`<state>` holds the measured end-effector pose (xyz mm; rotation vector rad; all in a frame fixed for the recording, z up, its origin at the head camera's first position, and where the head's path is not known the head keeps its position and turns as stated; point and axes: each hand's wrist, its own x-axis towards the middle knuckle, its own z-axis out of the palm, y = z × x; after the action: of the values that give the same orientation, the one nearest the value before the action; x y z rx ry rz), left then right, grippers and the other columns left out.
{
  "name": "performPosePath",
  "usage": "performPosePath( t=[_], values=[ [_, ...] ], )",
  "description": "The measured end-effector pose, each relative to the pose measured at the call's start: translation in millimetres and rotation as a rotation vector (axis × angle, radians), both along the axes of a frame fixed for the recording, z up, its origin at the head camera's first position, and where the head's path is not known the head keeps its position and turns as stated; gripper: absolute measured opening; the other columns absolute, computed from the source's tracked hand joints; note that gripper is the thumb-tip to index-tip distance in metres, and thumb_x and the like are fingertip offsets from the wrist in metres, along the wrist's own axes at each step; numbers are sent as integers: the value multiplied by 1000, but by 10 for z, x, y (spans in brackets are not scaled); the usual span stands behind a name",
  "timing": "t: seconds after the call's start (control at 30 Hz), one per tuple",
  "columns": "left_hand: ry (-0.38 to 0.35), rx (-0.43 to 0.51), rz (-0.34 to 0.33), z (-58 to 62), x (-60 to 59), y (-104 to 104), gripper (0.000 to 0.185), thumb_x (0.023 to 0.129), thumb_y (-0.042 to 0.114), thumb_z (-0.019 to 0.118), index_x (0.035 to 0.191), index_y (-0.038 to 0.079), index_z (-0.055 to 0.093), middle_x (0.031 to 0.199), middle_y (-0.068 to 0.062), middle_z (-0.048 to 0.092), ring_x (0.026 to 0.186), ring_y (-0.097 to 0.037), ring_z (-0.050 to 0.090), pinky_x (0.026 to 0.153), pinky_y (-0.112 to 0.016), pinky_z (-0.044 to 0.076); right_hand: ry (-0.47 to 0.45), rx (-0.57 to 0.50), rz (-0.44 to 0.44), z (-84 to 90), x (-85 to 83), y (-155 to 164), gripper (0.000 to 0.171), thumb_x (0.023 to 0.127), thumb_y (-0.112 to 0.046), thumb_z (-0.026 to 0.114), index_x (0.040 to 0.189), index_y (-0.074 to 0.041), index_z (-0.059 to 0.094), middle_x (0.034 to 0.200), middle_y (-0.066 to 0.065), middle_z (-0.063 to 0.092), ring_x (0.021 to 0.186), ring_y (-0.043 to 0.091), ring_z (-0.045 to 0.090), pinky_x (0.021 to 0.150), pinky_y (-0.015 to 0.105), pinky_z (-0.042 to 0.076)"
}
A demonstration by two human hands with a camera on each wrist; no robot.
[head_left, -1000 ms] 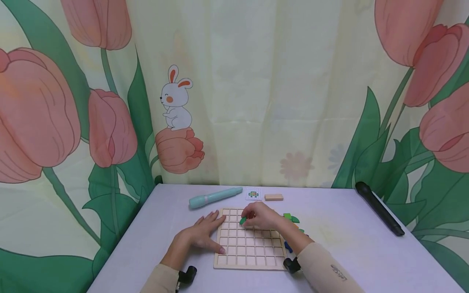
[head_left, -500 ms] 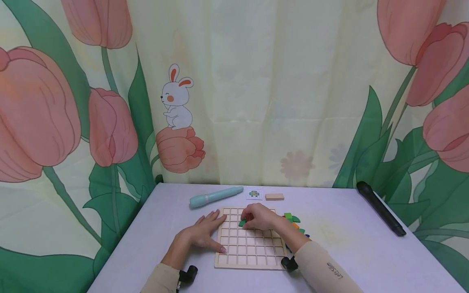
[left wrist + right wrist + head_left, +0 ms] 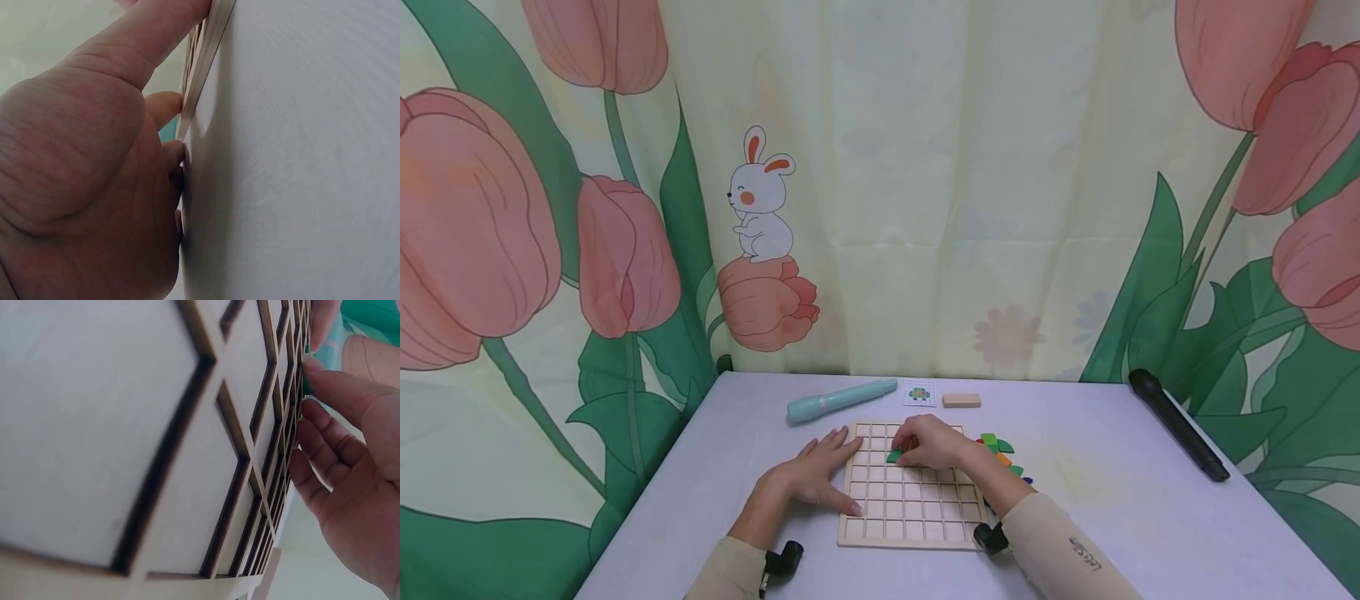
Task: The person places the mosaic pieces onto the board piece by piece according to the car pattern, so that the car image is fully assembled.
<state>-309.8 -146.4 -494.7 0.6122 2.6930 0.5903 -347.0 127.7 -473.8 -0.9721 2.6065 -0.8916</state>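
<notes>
A wooden grid board (image 3: 913,533) lies on the table in the head view. My left hand (image 3: 812,477) rests along its left side, fingers spread, with the thumb and a fingertip on the frame. In the left wrist view the thumb (image 3: 169,37) touches the board's edge. My right hand (image 3: 931,443) is over the upper part of the grid, pinching a small green block (image 3: 893,457) at a cell left of the middle. In the right wrist view the thumb tip lies against the green block (image 3: 306,384), which is mostly hidden by the fingers.
Several coloured blocks (image 3: 990,442) lie beside the board's right edge, partly behind my right forearm. Behind the board are a teal pen-like tube (image 3: 842,402), a small pattern card (image 3: 919,393) and a wooden block (image 3: 961,401). A black rod (image 3: 1178,425) lies far right.
My right hand has shifted slightly, and the green block has gone from tilted above the grid to lying flatter at a cell. The left hand has stayed in place.
</notes>
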Motion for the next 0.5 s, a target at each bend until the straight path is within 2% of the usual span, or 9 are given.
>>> performPosePath(
  t=[0.37,0.5],
  values=[
    [-2,11,-7,-4,6,-3,120,70,74,81,166,24,29,176,-11,12,164,-31,7,132,-57,9,11,-7,38,18,-5,20,22,91,-13,82,112,-7,81,98,3,71,82,7,62,73,22,53],
    [3,8,-12,-8,-6,-9,120,70,74,81,166,24,29,176,-11,12,164,-31,7,132,-57,8,21,-25,2,60,14,50,23,93,-17,79,115,-9,80,103,1,73,86,9,62,75,24,53]
  ],
)
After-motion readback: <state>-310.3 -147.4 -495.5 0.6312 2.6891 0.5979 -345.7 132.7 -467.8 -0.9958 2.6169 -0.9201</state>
